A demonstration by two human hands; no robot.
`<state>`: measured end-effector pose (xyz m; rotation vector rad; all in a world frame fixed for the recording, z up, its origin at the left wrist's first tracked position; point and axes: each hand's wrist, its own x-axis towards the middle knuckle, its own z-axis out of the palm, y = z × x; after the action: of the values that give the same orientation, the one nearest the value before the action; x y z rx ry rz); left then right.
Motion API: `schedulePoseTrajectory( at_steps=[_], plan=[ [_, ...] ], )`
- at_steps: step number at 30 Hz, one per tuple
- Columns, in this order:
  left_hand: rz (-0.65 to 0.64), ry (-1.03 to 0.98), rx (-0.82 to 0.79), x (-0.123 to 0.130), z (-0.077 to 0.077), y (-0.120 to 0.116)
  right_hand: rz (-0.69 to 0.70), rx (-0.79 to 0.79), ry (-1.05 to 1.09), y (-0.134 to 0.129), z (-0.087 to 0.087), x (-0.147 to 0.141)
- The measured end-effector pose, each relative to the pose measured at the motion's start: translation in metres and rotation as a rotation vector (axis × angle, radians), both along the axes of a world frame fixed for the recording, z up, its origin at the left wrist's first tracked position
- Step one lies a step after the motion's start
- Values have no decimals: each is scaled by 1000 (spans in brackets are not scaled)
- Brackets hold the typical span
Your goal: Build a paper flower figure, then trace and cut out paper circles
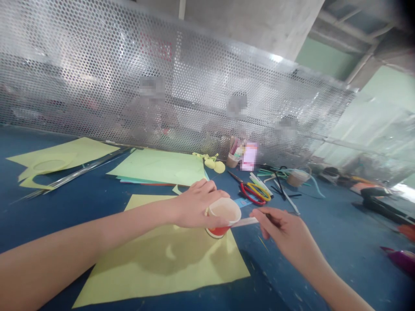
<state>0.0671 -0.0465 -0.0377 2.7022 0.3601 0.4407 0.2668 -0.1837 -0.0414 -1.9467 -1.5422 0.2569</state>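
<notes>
My left hand (201,206) is wrapped round a small red and white paper cup (218,232). The cup is tilted a little, its pale opening facing up, over a sheet of yellow paper (155,263). From the cup's right side a pale, narrow strip (245,221) runs to my right hand (282,229), whose fingers are pinched on its end. Whether the strip is tape or paper I cannot make out. Just beyond my hands lie scissors with red and yellow handles (254,193).
Green paper sheets (158,166) and a cut yellow sheet (81,151) lie at the back left. A cup of sticks (232,160) and a phone (249,155) stand by a perforated metal screen (201,86). A roll of tape (297,178) sits back right. People are visible through the screen.
</notes>
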Motion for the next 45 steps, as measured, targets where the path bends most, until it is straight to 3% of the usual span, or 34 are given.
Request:
schedulePoseTrajectory(
  at_steps=[9,18,22,26,30,31,34,37,41,43,45],
  plan=[
    [27,-10,32,3,-3,-1,-6,91,-52,-22,-6,-17],
    [24,-3,16,2,-4,0,11,104,-72,-27,-7,-25],
    [27,1,11,1,-1,-1,-43,120,7,-22,2,-15],
    [14,6,-16,-1,1,-2,-151,201,231,-4,19,16],
    [-30,-37,-62,0,0,-3,-79,292,858,29,30,51],
    [-32,-56,-86,0,1,-2,-63,311,922,38,29,57],
    [22,-162,-230,0,8,3,-47,336,1048,61,18,69],
    [59,-355,-489,-4,22,14,-54,342,1147,72,1,73],
    [250,-641,-640,-10,39,31,-68,357,1206,72,-13,71],
    [290,-541,-664,-15,45,39,-67,407,1202,69,-13,67],
    [259,-248,-658,-21,49,46,-47,455,1184,66,-9,58]
  ],
)
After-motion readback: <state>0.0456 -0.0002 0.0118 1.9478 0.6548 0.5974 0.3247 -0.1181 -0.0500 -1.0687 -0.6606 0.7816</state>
